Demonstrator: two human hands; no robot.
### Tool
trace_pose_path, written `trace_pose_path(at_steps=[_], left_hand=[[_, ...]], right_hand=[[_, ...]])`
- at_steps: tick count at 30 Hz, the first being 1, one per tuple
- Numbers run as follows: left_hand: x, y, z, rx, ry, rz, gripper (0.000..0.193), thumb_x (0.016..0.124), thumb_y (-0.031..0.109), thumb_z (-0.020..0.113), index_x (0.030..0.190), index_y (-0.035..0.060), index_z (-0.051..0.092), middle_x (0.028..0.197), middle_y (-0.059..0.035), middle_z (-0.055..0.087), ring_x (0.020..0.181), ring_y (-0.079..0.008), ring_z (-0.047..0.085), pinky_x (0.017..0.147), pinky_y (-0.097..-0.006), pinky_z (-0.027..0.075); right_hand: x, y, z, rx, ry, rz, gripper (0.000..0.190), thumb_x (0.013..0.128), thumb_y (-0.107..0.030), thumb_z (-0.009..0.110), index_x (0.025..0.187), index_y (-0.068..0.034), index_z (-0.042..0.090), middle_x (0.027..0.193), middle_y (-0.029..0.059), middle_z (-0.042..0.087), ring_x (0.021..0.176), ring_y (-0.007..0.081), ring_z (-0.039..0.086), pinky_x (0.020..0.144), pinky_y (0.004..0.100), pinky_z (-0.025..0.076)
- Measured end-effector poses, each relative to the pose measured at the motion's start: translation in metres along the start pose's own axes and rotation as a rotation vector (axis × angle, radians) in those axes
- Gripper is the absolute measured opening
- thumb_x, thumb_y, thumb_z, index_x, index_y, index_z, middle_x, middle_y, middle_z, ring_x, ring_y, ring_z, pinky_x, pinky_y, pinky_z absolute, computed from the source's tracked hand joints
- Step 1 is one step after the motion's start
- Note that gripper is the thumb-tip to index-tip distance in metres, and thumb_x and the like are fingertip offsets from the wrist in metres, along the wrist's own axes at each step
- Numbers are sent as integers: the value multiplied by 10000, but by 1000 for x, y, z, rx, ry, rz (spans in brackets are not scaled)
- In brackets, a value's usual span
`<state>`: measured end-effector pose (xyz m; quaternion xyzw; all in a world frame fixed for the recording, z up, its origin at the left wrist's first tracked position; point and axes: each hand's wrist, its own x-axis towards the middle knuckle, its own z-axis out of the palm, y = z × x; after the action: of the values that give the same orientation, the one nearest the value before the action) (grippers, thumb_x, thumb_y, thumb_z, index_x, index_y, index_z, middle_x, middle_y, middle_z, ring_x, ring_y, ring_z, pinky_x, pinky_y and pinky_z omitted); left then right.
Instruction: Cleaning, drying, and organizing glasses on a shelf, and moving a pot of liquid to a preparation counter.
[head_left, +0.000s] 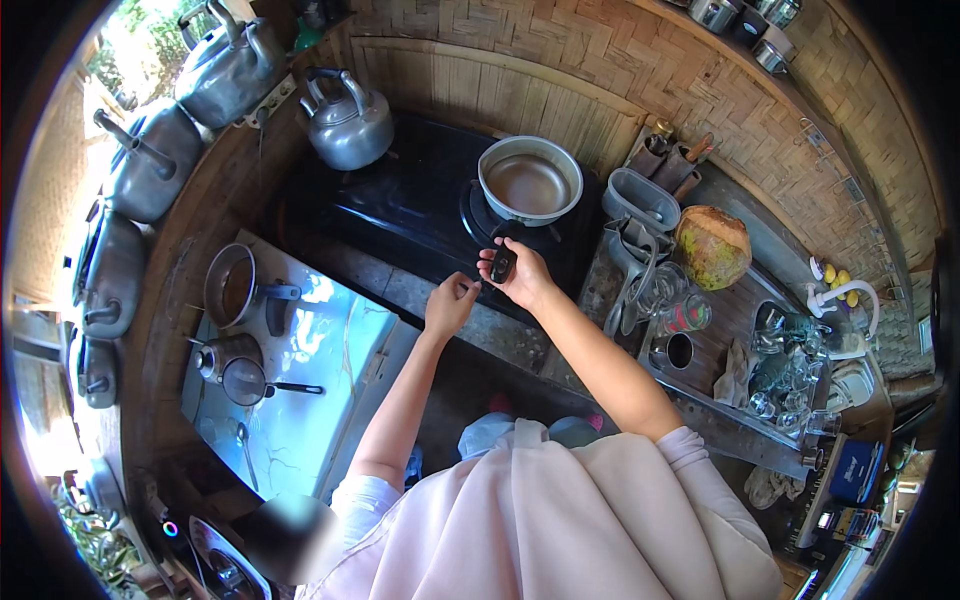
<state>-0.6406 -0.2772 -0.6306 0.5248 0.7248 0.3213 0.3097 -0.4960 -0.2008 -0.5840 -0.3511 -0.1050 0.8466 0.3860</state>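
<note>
An aluminium saucepan (529, 181) stands on the right side of a black gas stove (420, 199), with a little brownish content or staining in its bottom. Its black handle (504, 262) points towards me, and my right hand (523, 274) is closed round it from the right. My left hand (451, 304) is just left of the handle's end, over the stove's front edge. Its thumb and finger come together there; whether they pinch something small or touch the stove cannot be made out. On the stove's left end stands an aluminium kettle (350, 124).
To the left, a glossy tabletop (341, 360) bears a small saucepan (230, 285), a metal pot (232, 352) and a strainer (245, 382). Large kettles (154, 157) line the window ledge. On the right are a coconut (712, 247), a plastic container (641, 199), and a sink (772, 330) crowded with glasses.
</note>
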Motion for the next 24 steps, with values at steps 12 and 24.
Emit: trace_pose_path(at_steps=[12, 24], left_hand=[[-7, 20, 0, -482, -298, 65, 274, 955, 287, 510, 1024, 32, 582, 781, -58, 635, 725, -120, 587, 662, -260, 463], [-21, 19, -3, -566, -315, 77, 249, 964, 256, 507, 1060, 33, 562, 874, -39, 617, 823, -111, 584, 746, -271, 474]], right_hand=[[3, 13, 14, -250, 175, -250, 254, 1000, -301, 416, 936, -57, 440, 578, 34, 458, 396, 159, 436, 373, 299, 341], [-32, 3, -5, -439, 146, -302, 245, 975, -220, 487, 868, -10, 421, 554, 30, 441, 374, 118, 399, 368, 272, 344]])
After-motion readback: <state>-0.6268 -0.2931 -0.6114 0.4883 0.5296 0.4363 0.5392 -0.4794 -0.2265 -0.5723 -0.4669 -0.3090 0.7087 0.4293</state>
